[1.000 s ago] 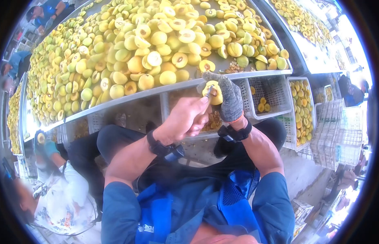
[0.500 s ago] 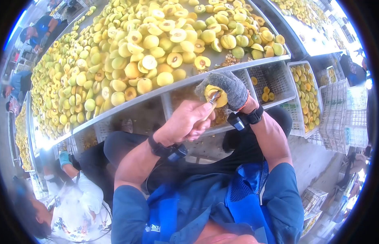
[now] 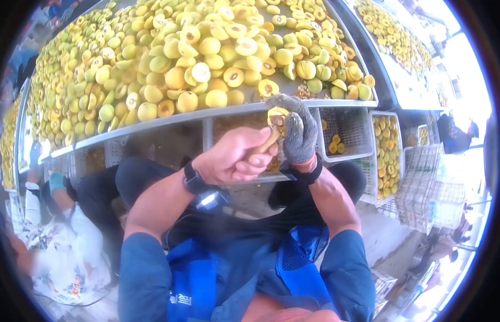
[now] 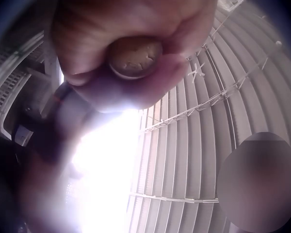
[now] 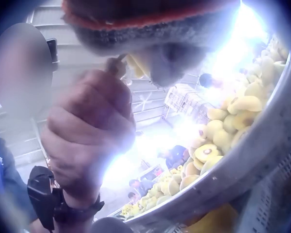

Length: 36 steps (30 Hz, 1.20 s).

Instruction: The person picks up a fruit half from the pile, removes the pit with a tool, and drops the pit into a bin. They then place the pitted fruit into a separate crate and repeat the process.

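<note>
In the head view my bare left hand (image 3: pixel 234 156) grips the wooden handle (image 3: pixel 269 143) of a small pitting tool. The round butt of that handle (image 4: pixel 136 57) pokes out of the curled fist in the left wrist view. My right hand (image 3: pixel 302 131), in a grey knit glove, holds a halved yellow peach (image 3: pixel 277 112) with its brown pit side facing the tool. The tool's head is hidden at the pit. In the right wrist view both hands meet at the peach half, and only a yellow sliver shows beside the glove (image 5: pixel 150 39).
Beyond the hands, a metal-rimmed table (image 3: pixel 169 122) bears a heap of halved peaches (image 3: pixel 153 70). Under its edge stands a grey crate (image 3: pixel 344 155) with a few halves, beside a fuller crate (image 3: pixel 386 155). Stacked white crates (image 3: pixel 422 188) are at the right; another person (image 3: pixel 67 252) sits at the left.
The tool's metal tip, visible at the pit earlier, is now hidden, with the handle close to the peach. The peach half has turned and its cut face shows less.
</note>
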Available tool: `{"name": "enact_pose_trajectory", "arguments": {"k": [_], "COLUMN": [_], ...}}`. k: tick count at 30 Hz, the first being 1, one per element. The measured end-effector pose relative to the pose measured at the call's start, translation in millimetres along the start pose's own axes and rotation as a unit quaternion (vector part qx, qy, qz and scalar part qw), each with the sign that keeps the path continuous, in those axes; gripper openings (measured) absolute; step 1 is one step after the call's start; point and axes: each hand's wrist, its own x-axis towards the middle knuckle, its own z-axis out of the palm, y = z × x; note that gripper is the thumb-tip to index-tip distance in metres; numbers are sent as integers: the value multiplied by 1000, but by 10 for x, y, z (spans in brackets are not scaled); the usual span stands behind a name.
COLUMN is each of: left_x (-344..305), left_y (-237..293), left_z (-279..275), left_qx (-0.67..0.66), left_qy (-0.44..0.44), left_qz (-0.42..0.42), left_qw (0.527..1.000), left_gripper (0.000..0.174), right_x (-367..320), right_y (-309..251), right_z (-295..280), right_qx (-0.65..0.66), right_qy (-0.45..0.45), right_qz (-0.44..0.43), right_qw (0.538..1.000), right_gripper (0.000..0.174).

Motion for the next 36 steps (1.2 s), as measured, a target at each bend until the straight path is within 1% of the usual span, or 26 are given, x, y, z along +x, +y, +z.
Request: {"name": "enact_pose_trajectory", "arguments": {"k": [2, 3, 4, 5, 6, 7, 8, 9, 10, 11, 12, 13, 14, 15, 16, 17, 20, 21, 23, 25, 27, 28, 31, 32, 34, 36], "left_x": [-34, -53, -74, -84, -75, -64, -48, -34, -23, -22, -30, -41, -50, -58, -59, -50, -9, 10, 72, 113, 136, 144, 138, 119, 89, 38], "left_y": [45, 69, 101, 116, 95, 79, 63, 50, 37, 24, 6, -6, -13, -18, -26, -46, -95, -107, -120, -134, -126, -132, -114, -104, -67, -20], "left_z": [-45, -55, -58, -60, -80, -77, -68, -65, -84, -115, -155, -187, -199, -201, -204, -215, -245, -241, -217, -195, -168, -162, -200, -216, -257, -256], "left_qx": [-21, -15, -7, 2, 38, 111, 184, 255, 314, 331, 348, 364, 368, 373, 379, 373, 360, 358, 358, 363, 357, 351, 343, 345, 347, 326], "left_qy": [-40, -31, -20, -11, 22, 72, 123, 173, 191, 196, 201, 205, 212, 219, 225, 223, 216, 211, 206, 208, 215, 220, 233, 241, 254, 268], "left_qz": [21, 34, 45, 54, 74, 78, 81, 84, 99, 102, 104, 106, 101, 97, 93, 91, 90, 93, 97, 103, 119, 129, 146, 151, 160, 162], "left_qw": [999, 999, 999, 998, 996, 988, 972, 948, 925, 917, 910, 902, 899, 896, 893, 896, 903, 905, 906, 903, 901, 901, 898, 895, 889, 892], "left_gripper": [44, 44, 43, 43, 39, 38, 38, 37, 36, 35, 35, 35, 34, 34, 33, 33, 31, 31, 30, 30, 31, 31, 32, 33, 34, 35], "right_x": [-76, -113, -134, -127, -94, -78, -53, -21, 30, 76, 117, 153, 154, 155, 152, 150, 153, 188, 317, 472, 700, 800, 917, 935, 874, 796], "right_y": [54, 54, 61, 108, 133, 139, 130, 149, 192, 238, 274, 315, 406, 413, 400, 397, 536, 550, 570, 602, 476, 443, 755, 855, 950, 951], "right_z": [55, 85, 94, 78, 46, 29, 15, -43, -170, -308, -440, -603, -830, -969, -1076, -1142, -1207, -1132, -792, -448, -28, 88, 267, 299, 291, 262], "right_qx": [-3, -4, 36, -12, -61, -96, -130, -127, -123, -119, -194, -268, -390, -477, -558, -632, -603, -552, -442, -436, -470, -484, -440, -428, -412, -387], "right_qy": [37, 57, 56, 47, 40, 41, 44, 33, 23, 14, 8, 3, -30, -39, -46, -53, 16, -4, -43, -123, -181, -212, -270, -258, -187, -127], "right_qz": [-13, -18, 23, 24, 27, 15, 3, 12, 21, 30, 28, 27, 42, 91, 140, 186, 86, 78, 61, 50, 155, 206, 241, 251, 174, 110], "right_qw": [999, 998, 998, 999, 997, 994, 990, 991, 992, 992, 981, 963, 919, 873, 817, 750, 793, 830, 894, 890, 850, 824, 822, 829, 875, 907], "right_gripper": [37, 40, 42, 42, 42, 41, 39, 36, 34, 32, 29, 26, 29, 31, 33, 35, 37, 37, 37, 38, 39, 40, 41, 37, 34, 30]}}
